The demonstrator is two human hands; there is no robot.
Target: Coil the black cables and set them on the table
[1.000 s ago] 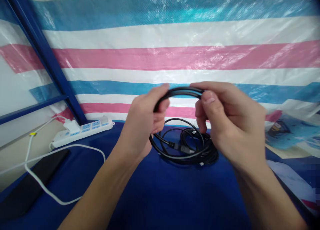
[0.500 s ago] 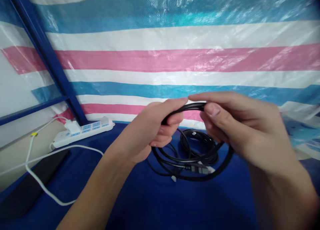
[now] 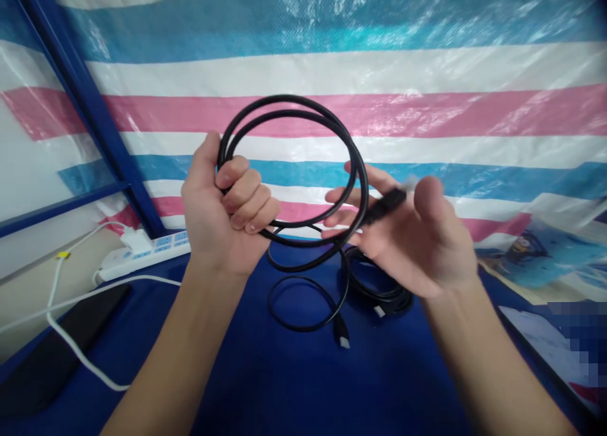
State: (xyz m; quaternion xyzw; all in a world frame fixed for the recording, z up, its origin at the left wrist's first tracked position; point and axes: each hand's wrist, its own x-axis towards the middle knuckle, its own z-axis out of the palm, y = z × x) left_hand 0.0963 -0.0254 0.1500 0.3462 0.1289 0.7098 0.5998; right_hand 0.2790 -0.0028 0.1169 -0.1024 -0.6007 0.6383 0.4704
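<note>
My left hand [image 3: 222, 208] is raised and closed in a fist around a coil of black cable [image 3: 303, 110], which stands up as two round loops in front of the striped tarp. My right hand [image 3: 412, 240] is to its right with fingers spread; the cable's plug end [image 3: 386, 203] lies across them, blurred by motion. A loose loop of the same cable with a second plug [image 3: 340, 332] hangs down to the blue table cover [image 3: 294, 385]. Another bundle of black cable [image 3: 379, 290] lies on the table under my right hand.
A white power strip [image 3: 152, 249] lies at the back left with a white cord [image 3: 76, 347] trailing forward. A flat black object [image 3: 52, 354] lies at the left edge. A blue metal frame [image 3: 85, 101] stands at left. Printed sheets [image 3: 540, 253] lie at right.
My left hand rose with the cable, lifting the coil off the table into upright loops. My right hand let go of its pinch on the cable and opened, with the plug end across it.
</note>
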